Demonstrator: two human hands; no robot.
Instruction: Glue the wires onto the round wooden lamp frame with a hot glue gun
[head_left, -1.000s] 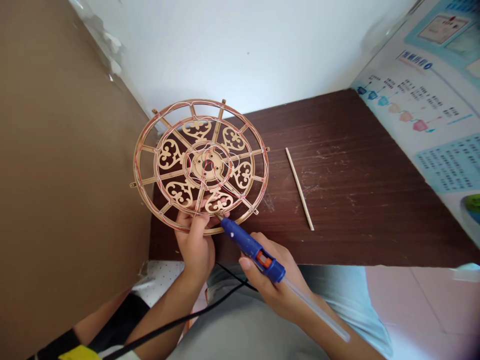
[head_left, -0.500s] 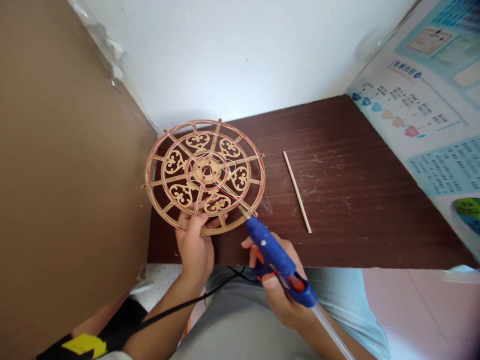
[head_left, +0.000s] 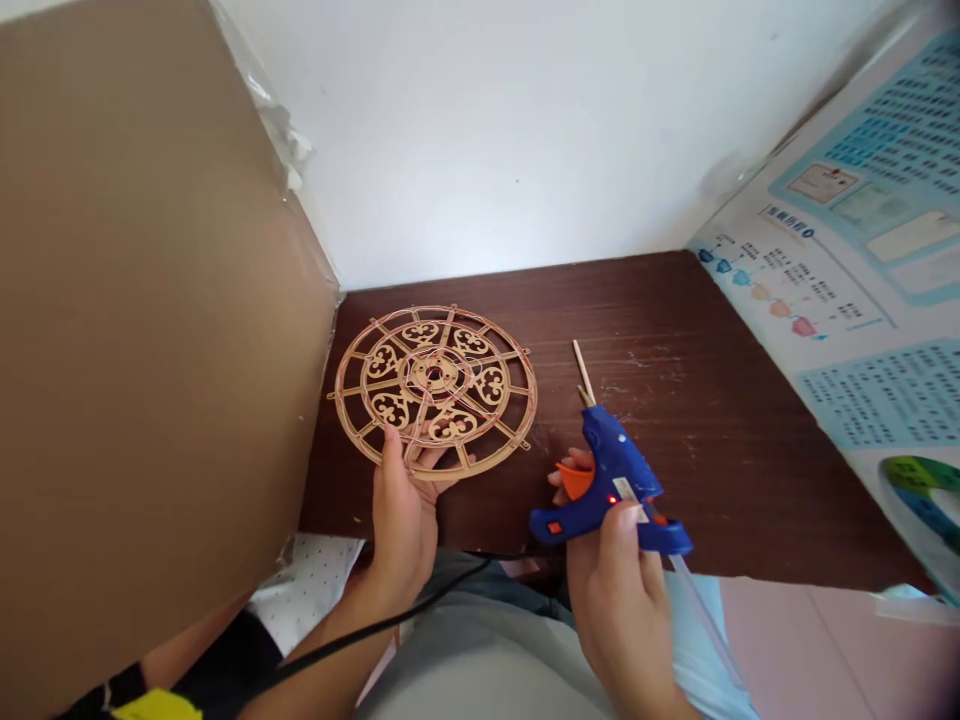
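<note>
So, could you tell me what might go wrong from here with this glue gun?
The glue gun, its red light on, has its nozzle near the stick, so glue might drip onto it or the desk. Its cord crosses the left forearm and could snag. The thin wooden wheel in the left hand might crack if squeezed.

Honestly the big cardboard sheet [head_left: 150,330] boxes in the left, the white wall [head_left: 510,130] blocks ahead, so hands [head_left: 401,530] only get room rightward over the counter [head_left: 720,330], up to the poster [head_left: 847,300].
</note>
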